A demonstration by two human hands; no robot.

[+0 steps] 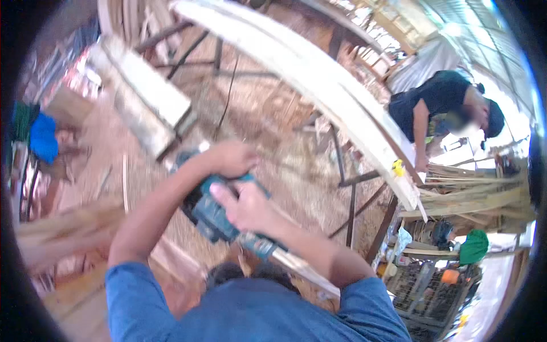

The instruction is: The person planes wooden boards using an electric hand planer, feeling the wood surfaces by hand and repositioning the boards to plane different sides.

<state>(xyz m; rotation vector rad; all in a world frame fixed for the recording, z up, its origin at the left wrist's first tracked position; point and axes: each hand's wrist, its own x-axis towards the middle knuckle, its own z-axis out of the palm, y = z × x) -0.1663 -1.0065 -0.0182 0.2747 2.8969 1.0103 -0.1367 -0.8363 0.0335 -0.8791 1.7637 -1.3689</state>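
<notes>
A teal and black handheld power tool [213, 211] is in front of my body, slightly blurred. Its exact kind is hard to make out. My right hand [248, 205] is wrapped round its rear handle, thumb lying along the top. My left hand [233, 158] curls over the tool's far side, its fingertips mostly hidden. Just under the tool's near end, a narrow pale strip of wood [305, 271] runs off to the lower right.
A thick timber beam [151, 94] lies ahead on the left. A long pale plank [307, 71] on metal trestles [350, 199] crosses ahead, a yellow tape measure [397, 167] on its near end. Another person [436, 105] bends over it. Stacked boards [467, 188] stand right; sawdust covers the ground.
</notes>
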